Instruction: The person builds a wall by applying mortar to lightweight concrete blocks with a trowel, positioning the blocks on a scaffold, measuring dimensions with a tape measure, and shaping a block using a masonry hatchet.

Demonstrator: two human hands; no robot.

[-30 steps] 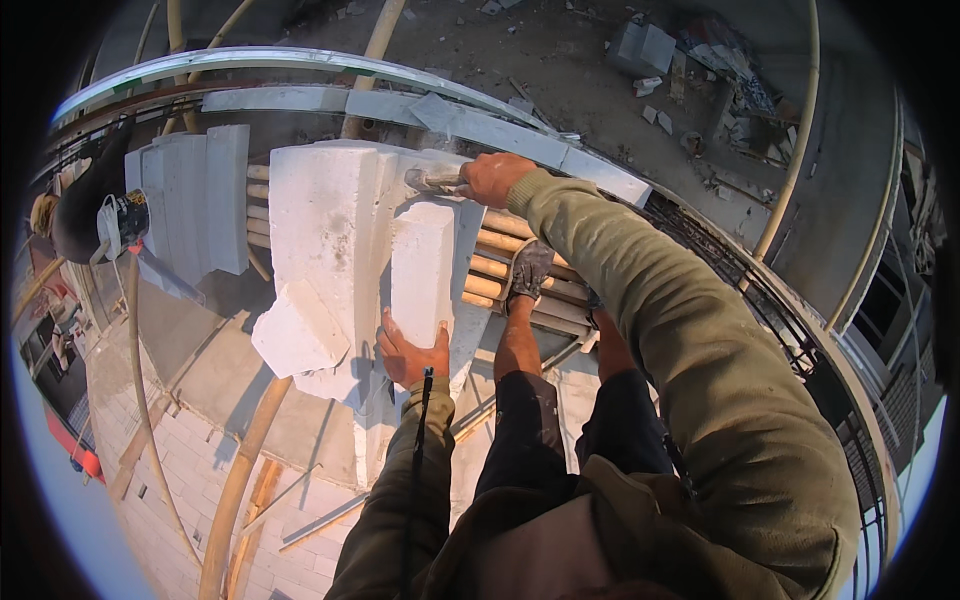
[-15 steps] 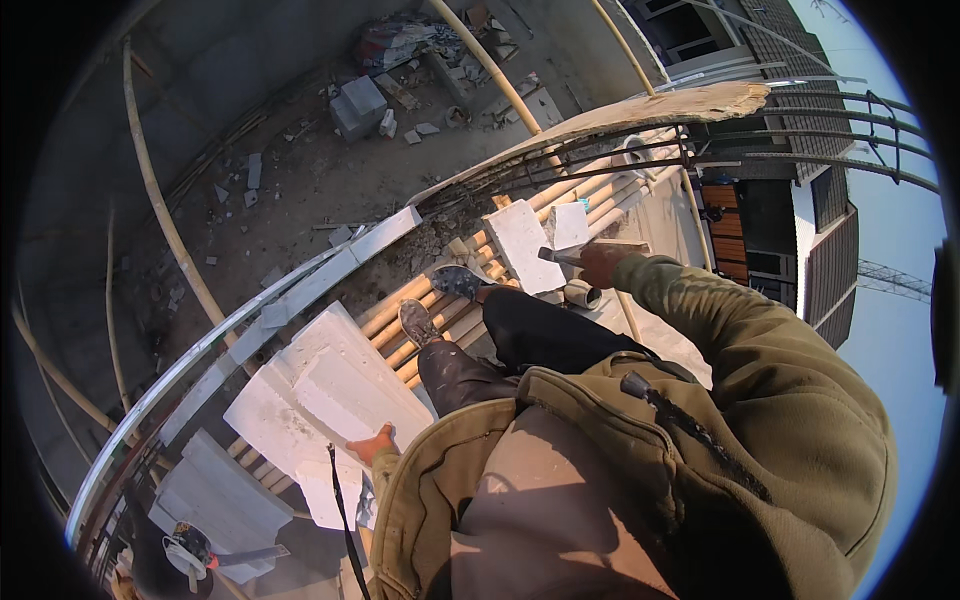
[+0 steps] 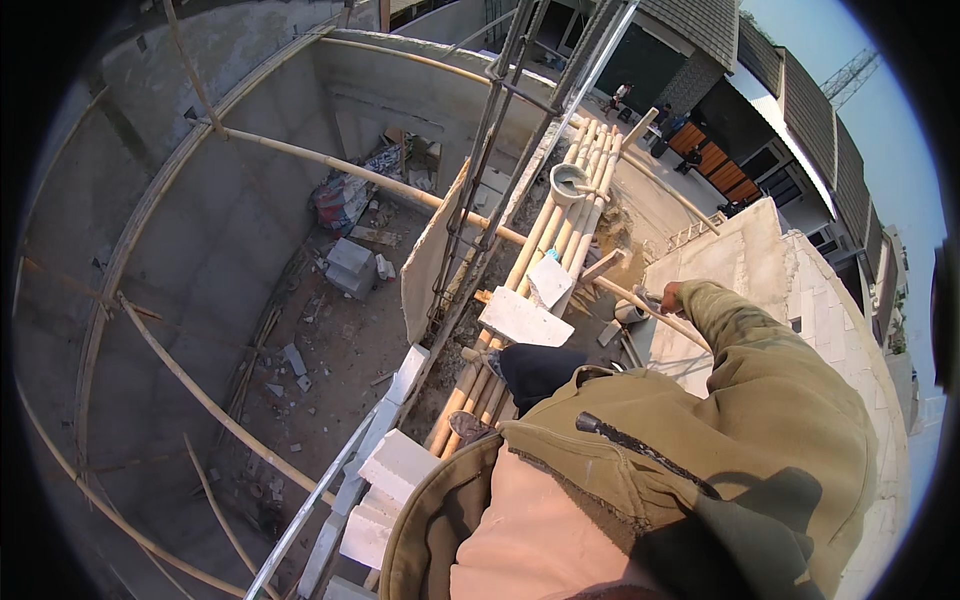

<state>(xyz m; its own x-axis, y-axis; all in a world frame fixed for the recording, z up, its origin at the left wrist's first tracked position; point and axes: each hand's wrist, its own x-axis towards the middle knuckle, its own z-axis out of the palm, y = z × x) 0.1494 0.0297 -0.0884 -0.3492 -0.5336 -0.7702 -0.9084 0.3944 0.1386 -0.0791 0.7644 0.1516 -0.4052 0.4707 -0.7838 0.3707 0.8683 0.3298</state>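
My right hand (image 3: 672, 297) reaches out along an olive sleeve to the top of a white block wall (image 3: 745, 262). It is closed around a small metal trowel (image 3: 642, 296), of which only a short part shows. My left hand is out of sight below my body. I stand on a bamboo scaffold deck (image 3: 563, 232), with one shoe (image 3: 466, 427) on the poles. Two loose white blocks (image 3: 523, 320) lie on the deck just left of my right hand. More white blocks (image 3: 398, 467) sit stacked near my foot.
A grey bucket (image 3: 570, 184) stands farther along the deck. A rebar column (image 3: 497, 120) rises beside the poles. Curved bamboo rails (image 3: 330, 163) edge a deep drop to a rubble-strewn floor (image 3: 345, 268). People (image 3: 619, 96) stand far off by the buildings.
The view has swung away from the white blocks at my left hand toward the wall on the right. My left hand has left the picture; my right hand stays out on the wall.
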